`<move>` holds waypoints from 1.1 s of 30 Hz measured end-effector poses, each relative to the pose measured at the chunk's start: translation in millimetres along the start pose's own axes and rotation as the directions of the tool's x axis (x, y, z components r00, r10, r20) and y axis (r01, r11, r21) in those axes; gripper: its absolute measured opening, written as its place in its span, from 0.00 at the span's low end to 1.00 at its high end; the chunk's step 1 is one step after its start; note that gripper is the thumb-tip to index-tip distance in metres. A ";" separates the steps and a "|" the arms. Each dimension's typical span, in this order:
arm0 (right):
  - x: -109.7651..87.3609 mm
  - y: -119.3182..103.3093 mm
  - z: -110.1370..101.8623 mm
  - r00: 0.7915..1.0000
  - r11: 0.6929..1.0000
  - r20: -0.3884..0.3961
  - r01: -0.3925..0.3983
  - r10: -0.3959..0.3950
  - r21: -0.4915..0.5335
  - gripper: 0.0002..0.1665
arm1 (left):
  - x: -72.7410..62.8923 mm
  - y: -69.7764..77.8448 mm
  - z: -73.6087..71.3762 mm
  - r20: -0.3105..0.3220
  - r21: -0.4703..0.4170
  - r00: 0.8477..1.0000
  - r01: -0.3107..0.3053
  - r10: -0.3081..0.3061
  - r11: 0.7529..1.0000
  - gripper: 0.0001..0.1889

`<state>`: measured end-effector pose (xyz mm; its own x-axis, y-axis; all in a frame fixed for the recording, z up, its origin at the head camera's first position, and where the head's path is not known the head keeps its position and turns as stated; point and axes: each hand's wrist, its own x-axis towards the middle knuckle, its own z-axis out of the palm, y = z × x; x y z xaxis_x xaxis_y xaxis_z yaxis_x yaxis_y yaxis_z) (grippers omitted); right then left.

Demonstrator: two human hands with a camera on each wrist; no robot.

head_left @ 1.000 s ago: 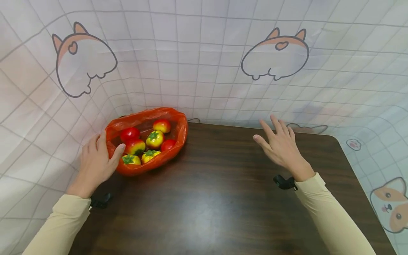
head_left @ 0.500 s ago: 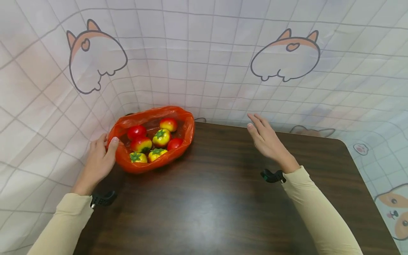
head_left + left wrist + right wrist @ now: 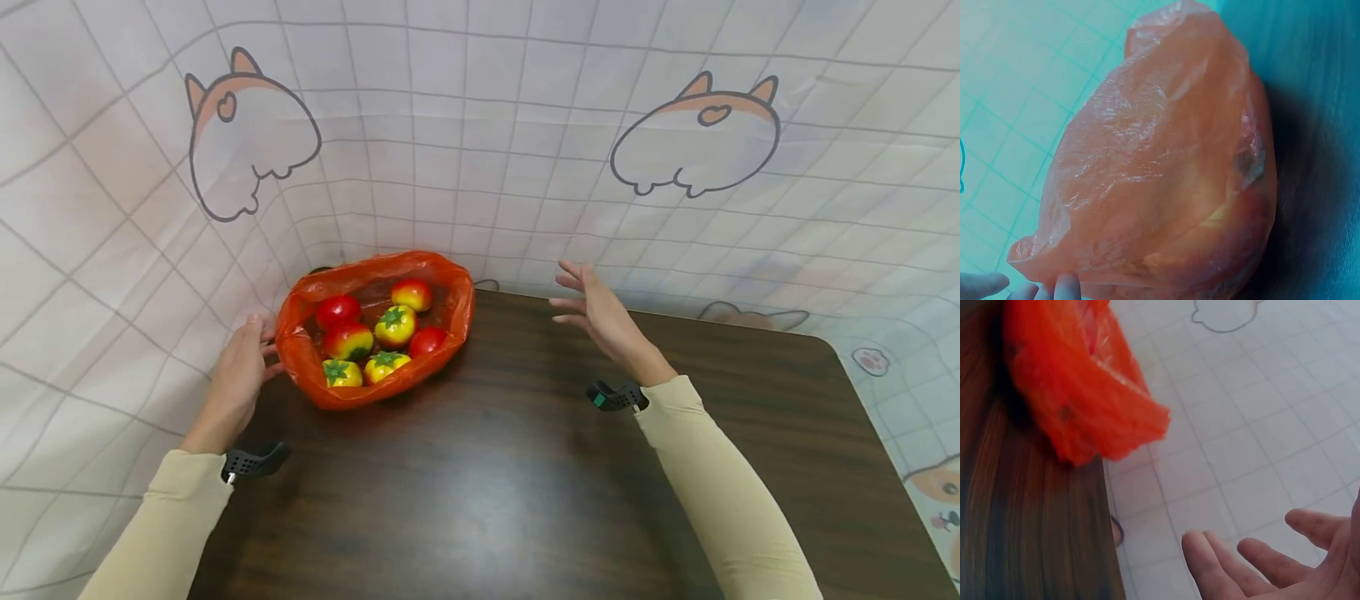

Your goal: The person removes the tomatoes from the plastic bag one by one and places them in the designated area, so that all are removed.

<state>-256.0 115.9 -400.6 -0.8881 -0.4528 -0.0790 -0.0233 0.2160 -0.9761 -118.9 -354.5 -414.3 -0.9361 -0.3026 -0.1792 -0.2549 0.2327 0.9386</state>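
An orange-red plastic bag (image 3: 307,379) stands on the dark wooden table (image 3: 480,500), its mouth wide open. Inside lie several round fruits, some red, some red and yellow (image 3: 348,340), and yellow ones with green leafy tops (image 3: 396,326). At the bag's left side is my left hand (image 3: 234,379), fingers extended; in the left wrist view the fingertips (image 3: 1067,287) are at the lower edge of the bag (image 3: 1147,156), and whether they press it is unclear. My right hand (image 3: 603,321) hovers to the right of the bag, fingers spread, holding nothing.
A white curtain-like cloth (image 3: 480,150) with a grid and cartoon dogs hangs behind the table and along both sides. The bag stands near the table's back left corner. Dark bands (image 3: 255,460) sit on both wrists.
The head view has shifted, so the scene appears further right. My right hand has moved left towards the bag and turned. My left thumb has left the bag's rim; the bag stays in place.
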 end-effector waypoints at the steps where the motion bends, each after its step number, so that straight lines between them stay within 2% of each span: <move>1: 2.8 -0.4 2.7 1.000 0.998 0.007 -0.012 0.012 0.059 0.45 | 0.6 -0.5 -0.5 0.003 -0.029 1.000 0.011 -0.011 1.000 0.42; 4: 11.6 -0.6 9.9 0.999 0.978 0.015 -0.041 0.039 0.202 0.48 | 1.6 -2.5 -2.7 0.028 -0.129 0.999 0.038 -0.035 0.991 0.44; 8: 25.8 1.7 18.1 0.998 0.943 0.016 -0.067 0.066 0.326 0.48 | 1.7 -5.0 -5.1 0.056 -0.216 0.997 0.062 -0.051 0.974 0.46; 11: 37.8 4.5 24.7 0.996 0.921 0.010 -0.086 0.089 0.380 0.45 | 1.9 -6.8 -5.8 0.052 -0.240 0.997 0.072 -0.061 0.968 0.46; 16: 56.9 8.5 37.9 0.994 0.905 0.001 -0.104 0.114 0.414 0.41 | 4.2 -8.8 -4.0 0.022 -0.279 0.996 0.092 -0.089 0.956 0.41; 20: 71.6 12.0 49.7 0.990 0.904 0.004 -0.130 0.141 0.408 0.37 | 7.5 -12.3 0.2 -0.007 -0.262 0.995 0.095 -0.100 0.960 0.35; 24: 85.6 16.4 61.3 0.987 0.909 0.005 -0.149 0.160 0.389 0.34 | 11.3 -16.4 5.2 -0.023 -0.190 0.996 0.082 -0.088 0.978 0.36; 27: 95.1 19.9 69.3 0.989 0.917 0.015 -0.145 0.150 0.372 0.34 | 13.3 -17.8 7.3 -0.031 -0.155 0.996 0.076 -0.082 0.985 0.37; 33: 108.2 24.7 81.3 0.991 0.920 0.042 -0.131 0.124 0.369 0.35 | 11.7 -14.6 9.4 -0.039 -0.147 0.996 0.072 -0.079 0.986 0.36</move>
<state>-315.4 1.9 -449.7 -0.8643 -0.4580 -0.2080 0.2641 -0.0613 -0.9625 -128.3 -352.7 -432.9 -0.9029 -0.3559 -0.2411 -0.2836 0.0718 0.9562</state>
